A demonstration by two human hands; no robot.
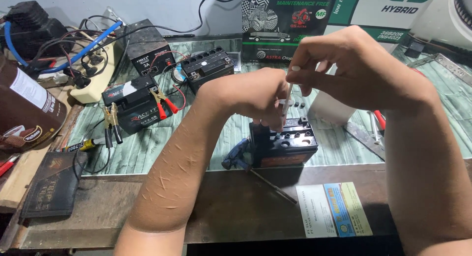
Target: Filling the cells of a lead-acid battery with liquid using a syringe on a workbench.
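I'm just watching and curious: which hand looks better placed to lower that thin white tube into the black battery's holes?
The right hand, probably: it pinches the thin white tube upright above the battery. The left hand rests on the battery top.

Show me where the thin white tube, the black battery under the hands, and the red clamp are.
white tube (287, 96): head view, on its shaft below the right hand's fingers.
black battery (287, 147): head view, front edge of its top.
red clamp (170, 105): head view, on its red handle.

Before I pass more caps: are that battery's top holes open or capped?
Open: the small black battery shows round uncapped holes along its top.
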